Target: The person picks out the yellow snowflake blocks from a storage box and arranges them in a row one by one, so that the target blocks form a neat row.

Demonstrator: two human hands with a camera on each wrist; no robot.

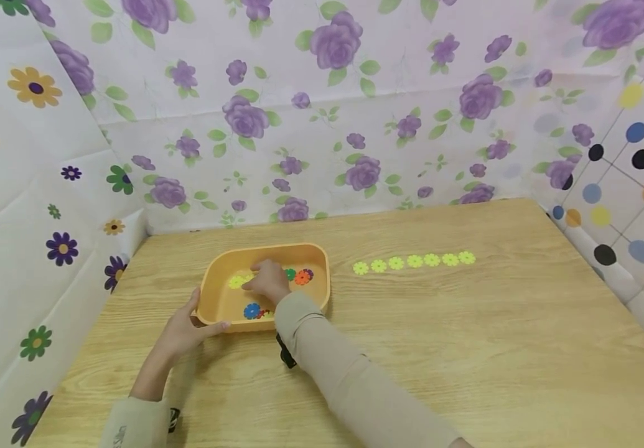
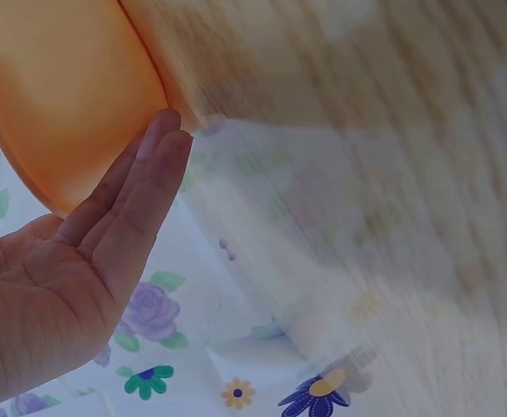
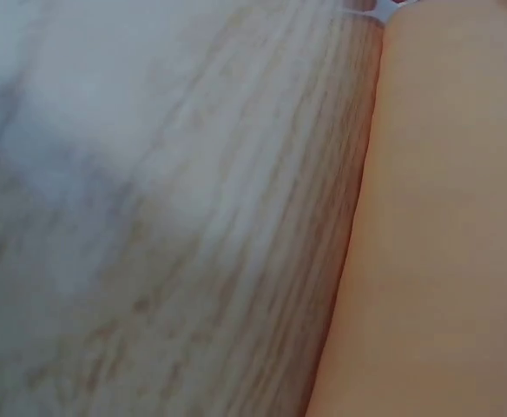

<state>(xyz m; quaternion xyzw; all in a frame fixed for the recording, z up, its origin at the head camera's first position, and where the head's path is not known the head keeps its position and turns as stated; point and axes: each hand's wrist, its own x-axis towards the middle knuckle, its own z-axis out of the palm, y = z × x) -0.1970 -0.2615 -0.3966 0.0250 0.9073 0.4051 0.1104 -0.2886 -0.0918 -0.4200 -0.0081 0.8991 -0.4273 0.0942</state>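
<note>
In the head view, an orange plastic bin stands on the table. My left hand rests against its near left corner, thumb along the front wall and fingers at the left side. The left wrist view shows those fingers nearly straight on the outer wall. My right hand reaches down inside the bin, thumb and index finger beside yellow flower-shaped plastic pieces; whether they pinch one cannot be made out. Also in the bin lie a blue flower piece, an orange one and a green one, partly hidden.
Right of the bin, several yellow flower pieces lie in a row on the wood-grain table. Patterned sheets hang behind the table and at both sides. The right wrist view holds mostly tabletop and the bin's outer wall.
</note>
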